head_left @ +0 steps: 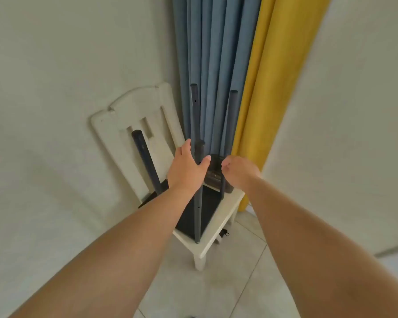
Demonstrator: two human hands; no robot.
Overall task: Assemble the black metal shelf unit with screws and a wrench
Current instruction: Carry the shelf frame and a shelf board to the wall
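On chair seat: black shelf unit sits inverted, panel flat on the seat; four dark poles stand up from it
Backdrop: blue curtain and yellow curtain hang in the corner behind; pale walls either side; tiled floor below
Chair: white chair, slatted back against left wall
Poles: near pole upright, small holes visible; far-left pole leans outward
Left hand: released, fingers straight, thumb spread; palm right beside near pole's top, contact unclear
Right hand: fingers loosely curled, grasping nothing visible; just right of near pole
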